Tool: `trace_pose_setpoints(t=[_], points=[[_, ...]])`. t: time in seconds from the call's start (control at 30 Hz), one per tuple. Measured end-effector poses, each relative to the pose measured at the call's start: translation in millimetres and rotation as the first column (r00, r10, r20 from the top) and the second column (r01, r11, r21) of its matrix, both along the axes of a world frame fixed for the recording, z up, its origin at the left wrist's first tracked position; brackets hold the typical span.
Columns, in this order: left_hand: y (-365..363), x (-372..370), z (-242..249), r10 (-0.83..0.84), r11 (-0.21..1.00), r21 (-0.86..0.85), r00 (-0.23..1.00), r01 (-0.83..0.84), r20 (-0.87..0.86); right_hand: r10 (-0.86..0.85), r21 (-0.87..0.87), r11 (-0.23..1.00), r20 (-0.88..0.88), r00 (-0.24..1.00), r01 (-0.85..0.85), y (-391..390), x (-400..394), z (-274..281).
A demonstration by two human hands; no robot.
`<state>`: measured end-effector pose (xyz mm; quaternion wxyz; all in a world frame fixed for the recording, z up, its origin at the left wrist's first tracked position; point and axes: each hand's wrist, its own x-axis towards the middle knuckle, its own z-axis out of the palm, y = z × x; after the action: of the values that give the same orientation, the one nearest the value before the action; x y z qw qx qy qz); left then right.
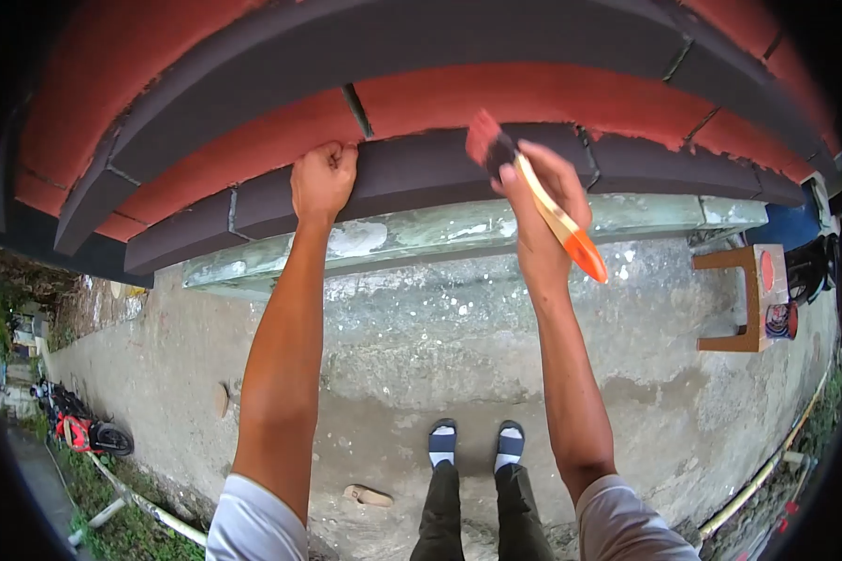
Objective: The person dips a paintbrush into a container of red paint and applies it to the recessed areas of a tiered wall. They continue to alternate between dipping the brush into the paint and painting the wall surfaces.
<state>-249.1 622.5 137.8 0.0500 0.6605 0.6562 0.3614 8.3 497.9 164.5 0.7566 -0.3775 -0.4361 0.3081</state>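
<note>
Against the grey ledge [421, 173], left hand [323, 178] fisted; right hand [543, 201] clamped paintbrush [533, 192]; paint could smear grey.

The right hand [543, 201] holds a paintbrush [533, 192] against the wall [458, 164]; the left hand [323, 179] fist rests there.

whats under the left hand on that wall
The left hand rests fisted on a dark grey band beside red-painted wall. The patch beneath the fist is covered.

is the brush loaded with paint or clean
Loaded: the paintbrush bristles, held in the right hand, are coated red, matching the painted wall.
</note>
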Motion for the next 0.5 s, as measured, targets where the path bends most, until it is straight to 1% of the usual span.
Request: trace_pose_setpoints(t=[0.03,0.13,0.17,0.2,0.27,0.33,0.37,0.4,0.47,0.5], points=[[1,-5,-9,-0.039,0.996,0.080,0.997,0.033,0.069,-0.064,0.045,0.997,0.062,0.996,0.061,16,-8,-8],[-1,-5,-6,-0.074,0.993,0.095,0.997,0.075,-0.022,-0.241,0.142,0.966,0.202,0.949,0.215,48,-37,-16],[-1,-5,-8,-0.066,0.989,0.133,0.997,0.071,-0.043,-0.200,0.118,0.976,0.157,0.967,0.183,53,-47,-14],[0,-7,-8,-0.070,0.990,0.118,0.996,0.076,-0.057,-0.210,0.123,0.974,0.198,0.957,0.188,60,-54,-14],[-1,-5,-7,-0.080,0.992,0.094,0.994,0.087,-0.075,-0.350,0.270,0.926,0.350,0.869,0.265,74,-54,-12],[-2,-1,-6,-0.079,0.991,0.101,0.993,0.088,-0.090,-0.503,0.419,0.843,0.394,0.770,0.337,88,-36,-19],[-2,-1,-5,-0.076,0.991,0.104,0.992,0.087,-0.099,-0.487,0.348,0.864,0.390,0.781,0.365,86,-24,-20],[-2,0,-6,-0.070,0.991,0.107,0.990,0.083,-0.121,-0.591,0.414,0.795,0.361,0.721,0.444,91,-11,-25],[-2,2,-8,-0.053,0.991,0.114,0.986,0.072,-0.159,-0.694,0.352,0.720,0.323,0.644,0.599,86,10,-27],[-2,2,-7,-0.051,0.995,0.078,0.981,0.066,-0.185,-0.720,0.324,0.693,0.258,0.644,0.644,85,17,-25]])
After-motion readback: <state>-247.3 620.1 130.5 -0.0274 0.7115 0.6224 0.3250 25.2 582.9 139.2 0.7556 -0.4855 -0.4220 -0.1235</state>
